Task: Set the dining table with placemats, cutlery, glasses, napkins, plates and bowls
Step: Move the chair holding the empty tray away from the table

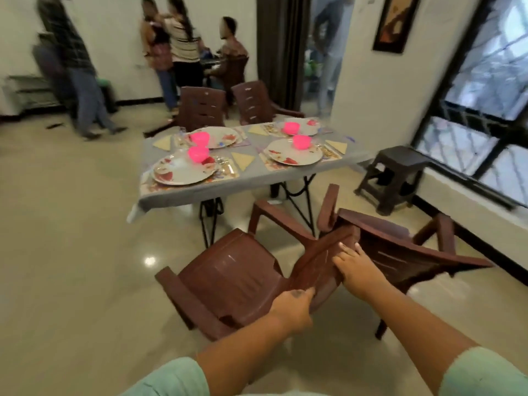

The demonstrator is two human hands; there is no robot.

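The table [251,170] looks fully laid; my left hand [291,307] and right hand [350,262] each grip a chair [228,278]. Next, I'd slide both chairs in.

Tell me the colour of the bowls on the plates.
Bright pink bowls, clearest in the head view.

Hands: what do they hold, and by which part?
Both the left hand and right hand grip the top edge of one brown chair's backrest.

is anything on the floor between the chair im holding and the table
Nothing visible does. Both hands grip the chair; the floor to the table is bare, and a second chair stands beside it on the right.
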